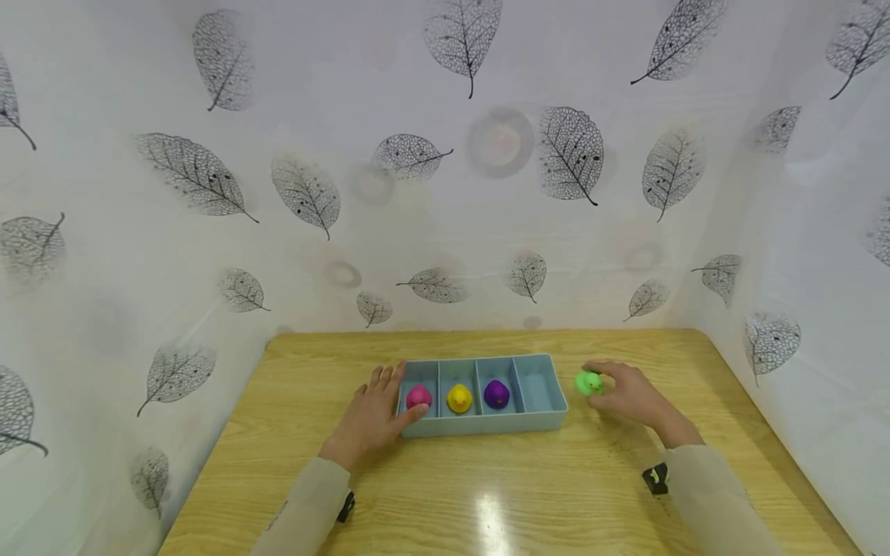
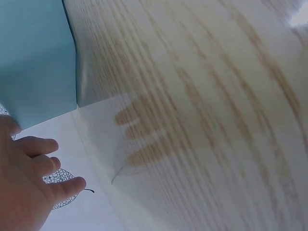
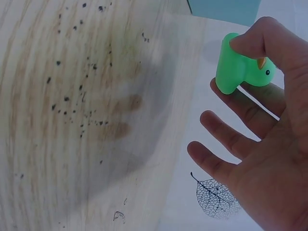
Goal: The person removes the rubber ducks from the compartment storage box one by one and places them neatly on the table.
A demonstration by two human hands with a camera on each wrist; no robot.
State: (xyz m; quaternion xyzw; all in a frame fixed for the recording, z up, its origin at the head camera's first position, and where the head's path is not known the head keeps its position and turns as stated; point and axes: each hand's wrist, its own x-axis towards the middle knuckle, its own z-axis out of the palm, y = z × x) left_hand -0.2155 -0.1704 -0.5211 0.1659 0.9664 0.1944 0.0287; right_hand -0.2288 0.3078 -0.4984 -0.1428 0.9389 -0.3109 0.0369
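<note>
A light blue tray (image 1: 480, 425) with a row of compartments sits on the table. A pink rubber duck (image 1: 419, 397), a yellow rubber duck (image 1: 459, 398) and a purple rubber duck (image 1: 497, 394) sit one to a compartment; the rightmost compartment is bare. My left hand (image 1: 371, 413) rests at the tray's left end, thumb over the front corner, fingers relaxed along the end. To the right of the tray, my right hand (image 1: 626, 394) pinches a green rubber duck (image 3: 236, 67) between thumb and fingers, the lower fingers spread loosely.
The wooden table (image 1: 445, 479) reaches back to a white curtain (image 1: 445, 232) printed with grey leaves, which also closes in both sides. Small dark specks mark the tabletop in the right wrist view. A black device (image 1: 656, 479) is on the right wrist.
</note>
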